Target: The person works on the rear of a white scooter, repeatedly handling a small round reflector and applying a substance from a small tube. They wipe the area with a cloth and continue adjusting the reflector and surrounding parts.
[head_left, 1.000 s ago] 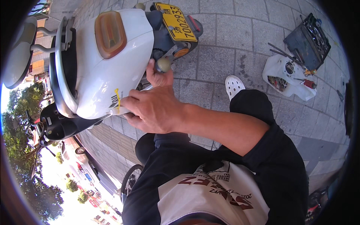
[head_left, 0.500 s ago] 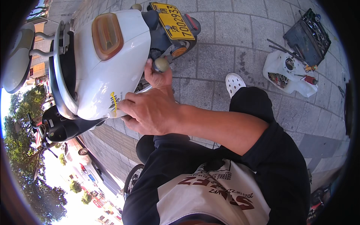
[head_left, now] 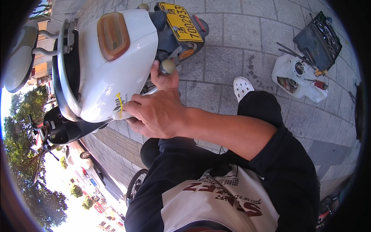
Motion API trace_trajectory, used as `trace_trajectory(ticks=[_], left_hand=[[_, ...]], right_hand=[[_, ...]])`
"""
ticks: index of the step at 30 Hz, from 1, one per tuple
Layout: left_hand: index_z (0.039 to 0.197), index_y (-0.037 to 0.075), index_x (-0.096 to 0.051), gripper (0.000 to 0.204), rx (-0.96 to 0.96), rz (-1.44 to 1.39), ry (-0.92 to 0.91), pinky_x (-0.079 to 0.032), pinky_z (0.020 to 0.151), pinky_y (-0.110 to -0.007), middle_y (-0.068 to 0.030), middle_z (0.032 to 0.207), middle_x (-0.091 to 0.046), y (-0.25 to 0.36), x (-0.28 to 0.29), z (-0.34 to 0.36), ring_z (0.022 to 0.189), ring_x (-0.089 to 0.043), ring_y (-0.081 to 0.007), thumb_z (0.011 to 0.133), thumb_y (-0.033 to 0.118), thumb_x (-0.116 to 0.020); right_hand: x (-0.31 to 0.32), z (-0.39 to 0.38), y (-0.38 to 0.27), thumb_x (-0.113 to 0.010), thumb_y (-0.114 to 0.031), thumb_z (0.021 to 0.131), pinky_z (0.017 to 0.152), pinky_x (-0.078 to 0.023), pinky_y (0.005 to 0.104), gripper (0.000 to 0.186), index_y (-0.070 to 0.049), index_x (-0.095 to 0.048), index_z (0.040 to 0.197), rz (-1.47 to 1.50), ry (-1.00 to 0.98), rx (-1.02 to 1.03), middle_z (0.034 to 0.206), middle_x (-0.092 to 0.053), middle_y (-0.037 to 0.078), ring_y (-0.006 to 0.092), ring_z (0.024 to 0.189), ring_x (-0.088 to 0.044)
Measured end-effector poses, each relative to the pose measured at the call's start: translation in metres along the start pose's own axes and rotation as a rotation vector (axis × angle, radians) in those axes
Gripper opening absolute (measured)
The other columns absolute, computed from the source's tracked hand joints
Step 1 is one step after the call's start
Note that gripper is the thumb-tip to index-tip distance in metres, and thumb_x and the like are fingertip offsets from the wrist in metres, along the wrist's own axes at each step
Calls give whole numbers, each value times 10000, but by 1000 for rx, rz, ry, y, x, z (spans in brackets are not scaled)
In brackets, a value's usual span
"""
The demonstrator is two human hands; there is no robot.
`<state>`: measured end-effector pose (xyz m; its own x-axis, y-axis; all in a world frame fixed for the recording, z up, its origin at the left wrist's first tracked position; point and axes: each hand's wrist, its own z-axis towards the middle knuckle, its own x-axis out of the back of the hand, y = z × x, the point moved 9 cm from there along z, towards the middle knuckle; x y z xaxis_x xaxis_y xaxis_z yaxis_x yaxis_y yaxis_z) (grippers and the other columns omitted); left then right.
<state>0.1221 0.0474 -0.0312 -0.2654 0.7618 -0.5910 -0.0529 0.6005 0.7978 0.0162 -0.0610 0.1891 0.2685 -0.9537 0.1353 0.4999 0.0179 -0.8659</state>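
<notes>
A white scooter body panel (head_left: 116,73) with an orange tail light (head_left: 113,36) fills the left of the view. My right hand (head_left: 156,114) pinches its lower edge between thumb and fingers, beside a small yellow mark (head_left: 119,101). Just beyond it, my left hand (head_left: 166,80) is at the panel's rear edge, beside a round beige knob (head_left: 168,66). One of its digits presses up along that edge; its other fingers are partly hidden, and the right hand covers its forearm. The yellow licence plate (head_left: 182,22) sits above the rear wheel area.
On the paving at the right lies a black toolbox (head_left: 320,40) full of tools. Beside it stands a cut white plastic container (head_left: 284,67) holding small metal parts, with a red-handled screwdriver (head_left: 320,84). My white clog (head_left: 242,87) is nearer. Black handlebars (head_left: 44,139) show at left.
</notes>
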Motion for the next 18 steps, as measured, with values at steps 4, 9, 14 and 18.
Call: trace_trajectory(ticks=[4, 9, 14, 18], left_hand=[[1343, 190, -669, 477, 5, 11, -10, -336, 1096, -558, -21, 1307, -710, 0, -2, 0, 1267, -599, -251, 896, 353, -711], [1345, 193, -670, 482, -5, 12, -6, -337, 1093, -558, -17, 1315, -706, 0, 0, 0, 1271, -595, -251, 891, 350, -717], [1353, 192, -665, 485, -4, 12, -18, -334, 1093, -557, -17, 1316, -706, 0, 0, 1, 1282, -592, -251, 898, 354, -707], [1349, 192, -665, 479, -6, 22, -25, -333, 1087, -552, -11, 1304, -711, -1, 0, 2, 1279, -595, -246, 903, 365, -702]], right_hand=[[2, 0, 0, -820, -201, 889, 703, -632, 423, 295, -6, -710, 1081, -36, 26, 4, 924, -727, 119, 292, 741, -757], [0, 0, 0, -757, -234, 943, 681, -630, 476, 289, 34, -688, 1026, 13, 6, 16, 934, -726, 177, 344, 748, -765], [1, 0, -1, -756, -237, 948, 675, -632, 470, 286, 31, -688, 1020, 9, 29, 26, 928, -727, 177, 336, 743, -766], [-1, 1, 1, -760, -241, 946, 669, -631, 475, 287, 27, -690, 1021, 1, 27, 25, 935, -734, 175, 335, 744, -769]])
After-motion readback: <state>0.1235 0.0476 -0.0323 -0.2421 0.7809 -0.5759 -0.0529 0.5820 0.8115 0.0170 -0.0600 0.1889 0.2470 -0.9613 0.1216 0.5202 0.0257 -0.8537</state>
